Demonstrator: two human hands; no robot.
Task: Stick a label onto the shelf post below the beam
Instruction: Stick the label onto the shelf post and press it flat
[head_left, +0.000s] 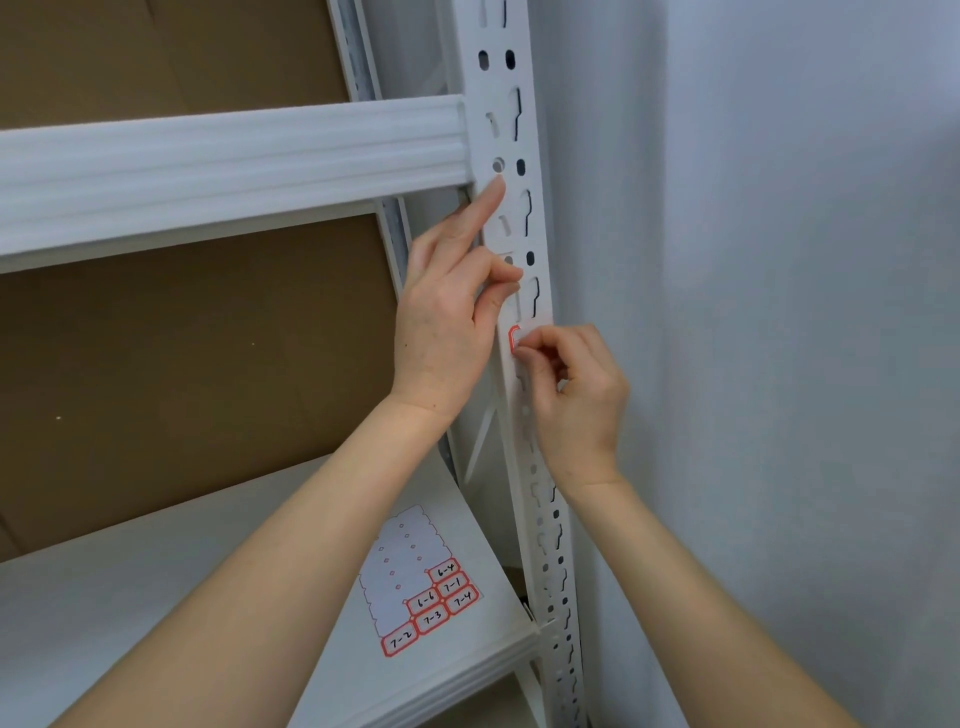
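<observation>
At far left, brown cardboard (182, 364) backs a white metal rack. A ribbed white beam (234, 161) runs across to the slotted shelf post (511, 130). Lower down, a label sheet (415, 587) lies on the shelf board (156, 597), kept near for peeling; red-bordered stickers remain, marked 6-4 to 7-2. The left hand (447, 332) rests against the post below the beam, index finger (491, 208) straight up along it, probably to steady or gauge position. Its thumb and other fingers curl together; whether they pinch anything is unclear. Just right, the label (514, 335) sits on the post, only its red edge showing. The right hand (576, 400), fingers curled, pinches it there, apparently pressing it down. A pale wall (779, 312) fills the right.
</observation>
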